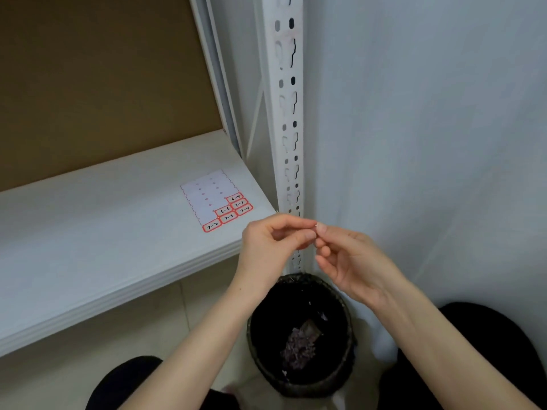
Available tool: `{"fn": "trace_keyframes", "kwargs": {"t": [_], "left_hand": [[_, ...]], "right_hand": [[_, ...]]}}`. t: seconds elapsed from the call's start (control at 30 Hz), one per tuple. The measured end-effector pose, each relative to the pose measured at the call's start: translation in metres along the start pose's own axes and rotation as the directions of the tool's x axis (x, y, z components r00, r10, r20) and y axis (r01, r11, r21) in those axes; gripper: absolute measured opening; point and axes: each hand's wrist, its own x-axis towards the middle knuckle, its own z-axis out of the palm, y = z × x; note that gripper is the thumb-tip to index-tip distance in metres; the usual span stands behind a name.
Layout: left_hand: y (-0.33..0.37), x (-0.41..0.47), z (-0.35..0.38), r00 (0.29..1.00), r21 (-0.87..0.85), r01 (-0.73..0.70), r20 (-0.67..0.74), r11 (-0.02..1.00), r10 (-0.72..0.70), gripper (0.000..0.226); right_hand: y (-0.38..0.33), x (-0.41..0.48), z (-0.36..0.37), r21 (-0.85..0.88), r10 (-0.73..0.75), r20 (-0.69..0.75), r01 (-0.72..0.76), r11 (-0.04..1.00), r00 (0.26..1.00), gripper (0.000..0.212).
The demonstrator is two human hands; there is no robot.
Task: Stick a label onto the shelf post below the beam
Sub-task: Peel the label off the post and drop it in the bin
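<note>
Head view, mid-frame: left hand (275,241) and right hand (352,261) pinched fingertips together, on what I cannot tell; shelf post (291,113) showed no label.

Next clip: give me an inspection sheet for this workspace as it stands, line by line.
Surface: white shelf, bare except for one sheet near its right end.
Job's things: label sheet, mostly peeled, six red-edged labels left at its near corner; white slotted post, upright just right of the shelf; label, barely visible, a small pale bit at the fingertips.
Clutter: black bin on the floor under the hands, scraps inside.
Hands: left hand and right hand meet fingertip to fingertip in front of the post, both apparently pinching the label.
Cables: nothing seen.
Surroundings: pale wall on the right, brown back panel, tiled floor.
</note>
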Motion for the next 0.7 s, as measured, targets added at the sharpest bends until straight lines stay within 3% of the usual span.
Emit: {"fn": "trace_keyframes", "kwargs": {"t": [0.27,0.7], "left_hand": [[-0.004,-0.008,0.005,0.999,-0.024,0.004,-0.038,1.0,-0.005,0.026],[-0.014,-0.018,0.011,0.991,-0.118,0.137,0.014,0.983,-0.137,0.014]], "right_hand": [[0.008,-0.002,-0.004,0.113,0.108,0.046,-0.113,0.987,0.993,0.011],[0.014,-0.006,-0.018,-0.187,-0.09,-0.034,0.083,0.979,0.995,0.009]]}}
